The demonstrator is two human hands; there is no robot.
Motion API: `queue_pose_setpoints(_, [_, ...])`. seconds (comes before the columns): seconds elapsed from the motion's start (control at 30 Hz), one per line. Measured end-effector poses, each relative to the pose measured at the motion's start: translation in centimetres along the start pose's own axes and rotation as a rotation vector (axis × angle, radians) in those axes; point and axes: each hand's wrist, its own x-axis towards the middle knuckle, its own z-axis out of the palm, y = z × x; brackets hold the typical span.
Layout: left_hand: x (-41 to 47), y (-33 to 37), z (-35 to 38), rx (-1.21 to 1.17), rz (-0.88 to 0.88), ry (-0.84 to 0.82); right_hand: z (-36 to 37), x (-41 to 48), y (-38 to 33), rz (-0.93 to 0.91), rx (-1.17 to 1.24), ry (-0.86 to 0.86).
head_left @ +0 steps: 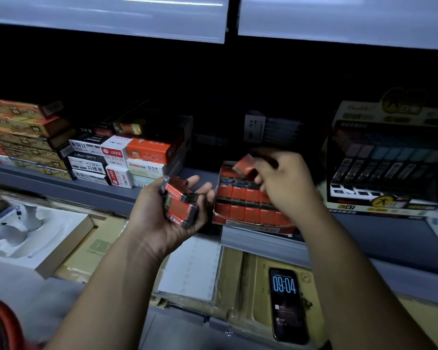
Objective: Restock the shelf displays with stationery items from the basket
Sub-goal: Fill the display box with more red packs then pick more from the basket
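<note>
Several small red boxes (180, 199) are held in the upturned left hand (149, 221), resting on the palm with the fingers curled loosely about them. A single red box (244, 165) is pinched in the fingertips of the right hand (285, 176), tilted, just above the display carton (245, 207) of matching boxes. The carton stands on the shelf (86, 189), between stacked refill packs (127, 157) and a lead display (382, 170).

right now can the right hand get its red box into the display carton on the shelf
Probably yes: the right hand pinches a small red box just over the display carton, with nothing between. The left hand, gripping more boxes, sits clear to the side.
</note>
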Motion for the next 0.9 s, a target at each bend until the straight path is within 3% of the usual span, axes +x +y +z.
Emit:
queue_pose_setpoints(0.13, [-0.1, -0.1, 0.0, 0.002, 0.009, 0.01, -1.8, 0.8, 1.8, 0.162, -0.154, 0.011])
queue_pose_setpoints(0.4, [-0.5, -0.1, 0.1, 0.009, 0.003, -0.015, -1.7, 1.8, 2.5, 0.208, -0.31, 0.016])
queue_pose_setpoints(0.9, [-0.5, -0.2, 0.2, 0.021, 0.013, -0.013, -0.6, 0.7, 2.1, 0.041, -0.464, 0.087])
